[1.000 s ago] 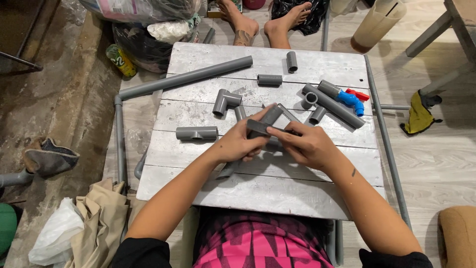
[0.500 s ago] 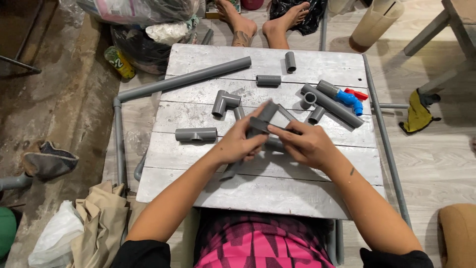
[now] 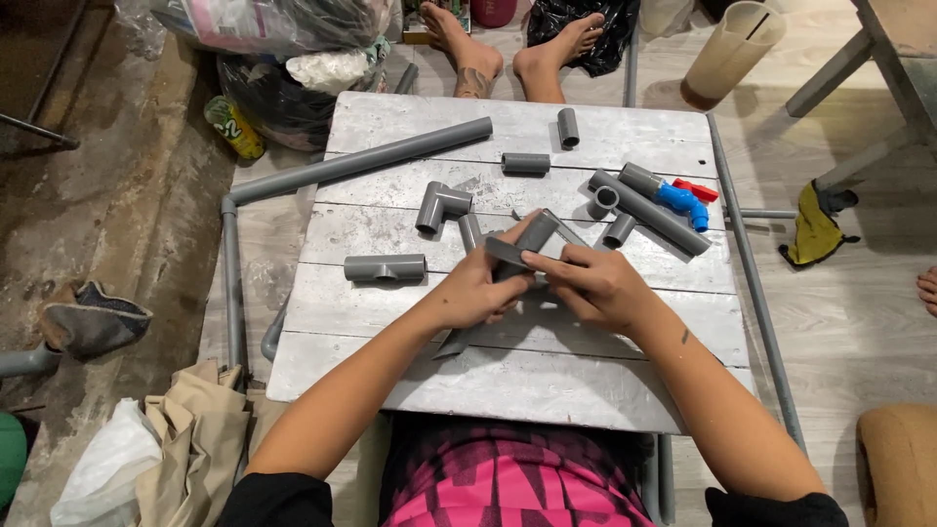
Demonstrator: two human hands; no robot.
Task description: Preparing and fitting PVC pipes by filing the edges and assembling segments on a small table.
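Centre of frame: your left hand and right hand meet over the whitewashed plank bench, both on a grey pipe assembly.
Left fingers: clenched round the near end of the assembly, thumb on top.
Right fingers: grasping the same piece from the right, fingertips pinching its dark fitting.
Pipe assembly: held just above the boards at mid-frame, angled up and away from you; how many parts are joined is hidden by your hands.
Handling: it looks like rigid plastic, light, stiff and smooth, so it may twist in a loose hold; you would do best gripping each side close to the joint, not out at the free ends.
Left of your hands: a grey tee fitting lies flat; above it an elbow fitting.
Upper frame: a long grey pipe slants across the boards, with two short couplers near it.
Right of centre: another grey pipe beside a blue valve with red handle.
Top edge: another person's bare feet.
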